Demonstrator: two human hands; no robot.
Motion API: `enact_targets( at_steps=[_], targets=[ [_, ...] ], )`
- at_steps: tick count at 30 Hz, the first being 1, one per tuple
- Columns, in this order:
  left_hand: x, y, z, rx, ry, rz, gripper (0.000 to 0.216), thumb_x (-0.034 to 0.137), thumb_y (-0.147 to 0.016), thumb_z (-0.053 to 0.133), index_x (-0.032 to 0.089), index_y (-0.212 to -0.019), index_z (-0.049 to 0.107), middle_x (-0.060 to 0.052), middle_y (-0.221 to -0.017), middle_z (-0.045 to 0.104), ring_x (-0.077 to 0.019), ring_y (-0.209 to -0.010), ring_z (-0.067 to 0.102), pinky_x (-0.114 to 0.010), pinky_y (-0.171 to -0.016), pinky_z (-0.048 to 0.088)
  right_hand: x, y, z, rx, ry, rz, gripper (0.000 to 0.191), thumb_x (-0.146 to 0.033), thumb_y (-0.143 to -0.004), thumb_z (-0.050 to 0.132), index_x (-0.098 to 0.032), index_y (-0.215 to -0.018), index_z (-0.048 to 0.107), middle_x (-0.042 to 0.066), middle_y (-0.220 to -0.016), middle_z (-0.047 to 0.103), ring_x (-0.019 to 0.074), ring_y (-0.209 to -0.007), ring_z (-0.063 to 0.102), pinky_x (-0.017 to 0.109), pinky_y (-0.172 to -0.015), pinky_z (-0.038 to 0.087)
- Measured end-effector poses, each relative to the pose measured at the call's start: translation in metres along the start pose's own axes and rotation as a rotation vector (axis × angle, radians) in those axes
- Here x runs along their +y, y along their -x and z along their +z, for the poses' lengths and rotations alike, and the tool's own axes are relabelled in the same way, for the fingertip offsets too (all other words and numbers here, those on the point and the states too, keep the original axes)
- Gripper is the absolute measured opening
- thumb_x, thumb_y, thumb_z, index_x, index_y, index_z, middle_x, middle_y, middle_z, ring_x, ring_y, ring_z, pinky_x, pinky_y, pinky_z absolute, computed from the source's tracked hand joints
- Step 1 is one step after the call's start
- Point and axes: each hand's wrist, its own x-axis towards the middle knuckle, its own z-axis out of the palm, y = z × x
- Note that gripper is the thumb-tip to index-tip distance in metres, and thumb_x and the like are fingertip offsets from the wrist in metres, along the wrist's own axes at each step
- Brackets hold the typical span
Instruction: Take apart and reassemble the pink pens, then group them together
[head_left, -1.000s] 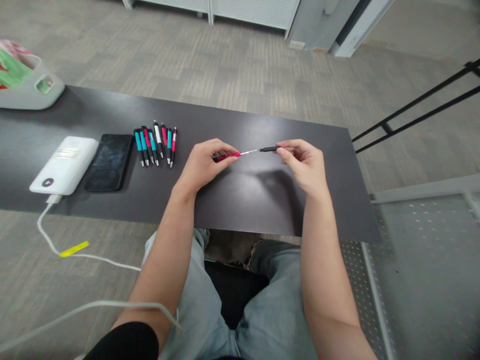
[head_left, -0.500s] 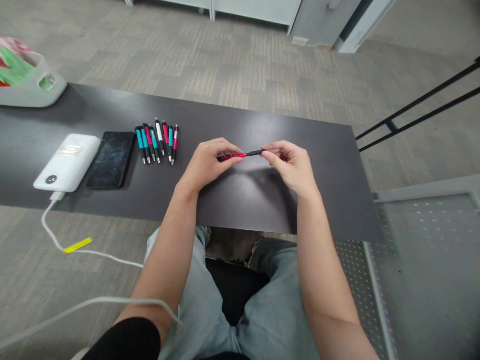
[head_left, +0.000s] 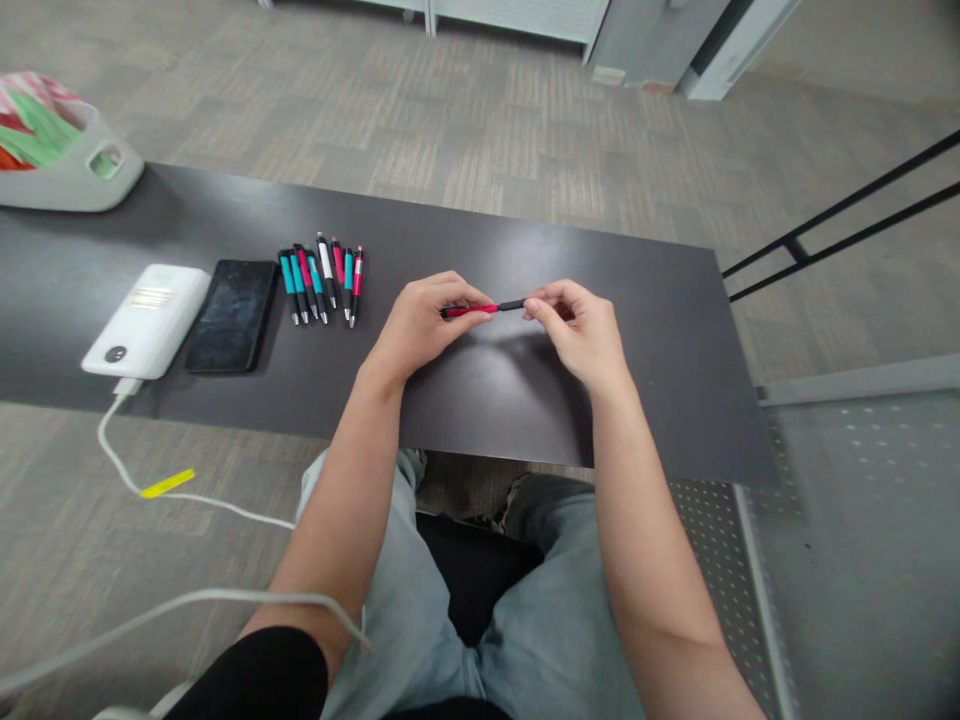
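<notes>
Above the middle of the dark table [head_left: 660,400], both my hands hold one pen. My left hand [head_left: 424,325] pinches the red barrel [head_left: 469,311]. My right hand [head_left: 574,325] pinches the black front piece [head_left: 511,304], which sits pushed against the red barrel so the two parts meet. A row of several pens [head_left: 322,280] in teal, red and white lies on the table to the left of my left hand.
A black phone [head_left: 232,315] and a white power bank [head_left: 148,320] lie left of the pens; a white cable [head_left: 150,490] hangs from the power bank. A grey basket [head_left: 82,185] stands at the far left corner. Black rails [head_left: 840,225] run at right.
My right hand has slid left, pushing the black front piece over the white refill until it meets the red barrel. The gap between the two pen parts has closed.
</notes>
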Motion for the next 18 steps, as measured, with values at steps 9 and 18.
enact_targets(
  at_steps=[9,18],
  targets=[
    [0.0012,-0.0009,0.0006,-0.037,-0.04,-0.048,0.023,0.047,-0.109,0.08,0.028,-0.107,0.092,-0.007,-0.107,0.09,-0.0276,-0.098,0.081,-0.042,-0.095,0.063,0.0005,-0.0004,0.0032,0.029,0.075,-0.048,0.051,-0.08,-0.104,0.08,-0.029,-0.098,0.078,0.005,-0.093,0.084,0.0254,-0.081,0.073,0.041,-0.081,0.062],
    [0.0012,-0.0002,0.0012,-0.068,0.018,-0.13,0.028,0.05,-0.11,0.074,0.028,-0.109,0.091,-0.006,-0.097,0.087,-0.0258,-0.085,0.077,-0.041,-0.083,0.061,0.0007,0.0017,-0.0015,0.045,-0.008,-0.04,0.036,-0.066,-0.098,0.093,-0.032,-0.106,0.085,0.005,-0.107,0.087,0.0271,-0.087,0.074,0.046,-0.094,0.066]
  ],
)
